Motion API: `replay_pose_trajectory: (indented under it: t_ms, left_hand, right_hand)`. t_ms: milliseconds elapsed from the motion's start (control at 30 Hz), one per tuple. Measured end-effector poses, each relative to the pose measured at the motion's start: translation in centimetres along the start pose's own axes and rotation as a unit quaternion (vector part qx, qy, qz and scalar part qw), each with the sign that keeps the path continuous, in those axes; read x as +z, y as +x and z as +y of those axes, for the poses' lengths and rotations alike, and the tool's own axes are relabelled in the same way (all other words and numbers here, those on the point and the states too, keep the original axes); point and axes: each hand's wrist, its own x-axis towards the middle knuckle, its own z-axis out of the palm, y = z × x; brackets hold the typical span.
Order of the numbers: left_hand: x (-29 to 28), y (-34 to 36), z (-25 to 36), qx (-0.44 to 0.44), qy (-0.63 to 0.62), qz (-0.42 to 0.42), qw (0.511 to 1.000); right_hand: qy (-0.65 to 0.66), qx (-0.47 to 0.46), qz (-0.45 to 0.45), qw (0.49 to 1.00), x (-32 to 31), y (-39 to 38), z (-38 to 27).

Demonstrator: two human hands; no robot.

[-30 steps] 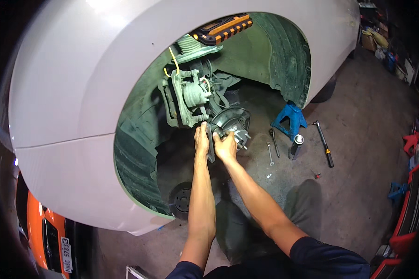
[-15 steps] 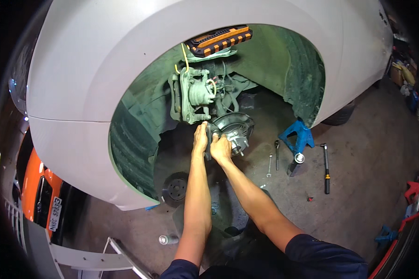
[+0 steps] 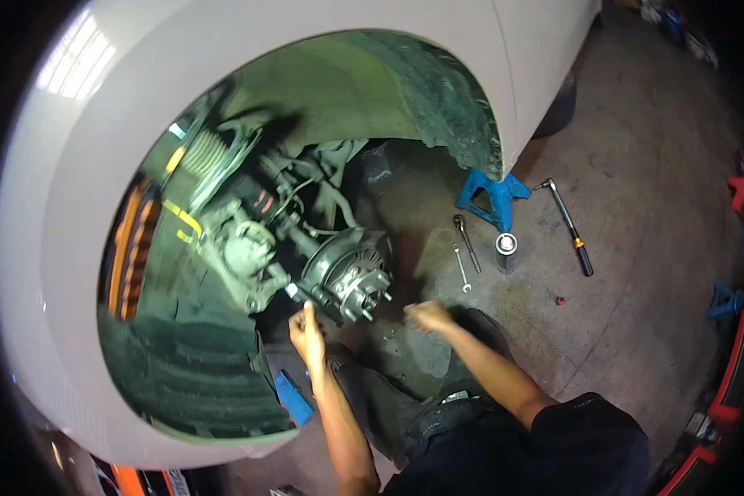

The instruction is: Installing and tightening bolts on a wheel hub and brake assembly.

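Note:
My left hand (image 3: 307, 339) is closed below the lower end of the brake caliper (image 3: 248, 248), just left of the wheel hub. Whatever its fingers grip, if anything, is hidden. The grey caliper hangs tilted inside the wheel arch, near a yellow cord (image 3: 182, 217). Bare studs stick out of the wheel hub (image 3: 364, 296), with a dark dust shield (image 3: 339, 258) behind it. To the right of the hub, apart from it, my right hand (image 3: 428, 317) has its fingers curled in. I cannot make out anything in it.
An orange and black work light (image 3: 130, 252) sits at the arch's left. Right of the arch stand a blue jack stand (image 3: 493, 198) and a can (image 3: 506, 252). A ratchet (image 3: 466, 242), a spanner (image 3: 461, 269) and a long-handled wrench (image 3: 570, 227) lie on the floor.
The view has turned and tilted, so the scene looks rotated. My hands, earlier together beside the hub, are now apart: the right has drawn away rightward, the left stays near the caliper's lower end.

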Motion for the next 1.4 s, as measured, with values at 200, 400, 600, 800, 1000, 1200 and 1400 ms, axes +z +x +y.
replay_pose_trajectory:
  t_ms: [200, 400, 600, 800, 1000, 1200, 1400]
  left_hand:
    - [3.9, -0.6, 3.3, -0.272, -0.301, -0.148, 0.902]
    - [5.4, 0.0, 3.9, -0.270, -0.205, -0.098, 0.936]
    - [5.9, -0.3, 5.8, -0.243, -0.154, -0.072, 0.955]
    - [4.3, 0.1, 3.9, -0.269, -0.292, -0.068, 0.915]
    - [2.7, 0.5, 2.2, -0.298, -0.467, -0.173, 0.814]
    - [5.8, 1.5, -1.0, -0.280, -0.346, -0.178, 0.877]
    - [3.8, 1.3, -0.7, -0.281, -0.446, -0.281, 0.802]
  right_hand:
    - [-0.197, 0.175, 0.331, 0.906, -13.1, 11.9, 9.6]
    - [-0.380, 0.103, 0.482, 0.783, -17.1, 21.6, 16.6]
    - [-0.412, 0.128, 0.335, 0.838, -18.8, 24.7, 15.0]
    - [-0.212, 0.170, 0.312, 0.911, -16.1, 14.2, 7.9]
    - [-0.117, -0.104, 0.315, 0.936, -11.1, -2.4, 6.5]
    - [-0.172, -0.258, 0.274, 0.910, -9.4, -9.6, -5.0]
    - [-0.399, -0.525, 0.062, 0.749, -2.0, -8.9, -12.7]
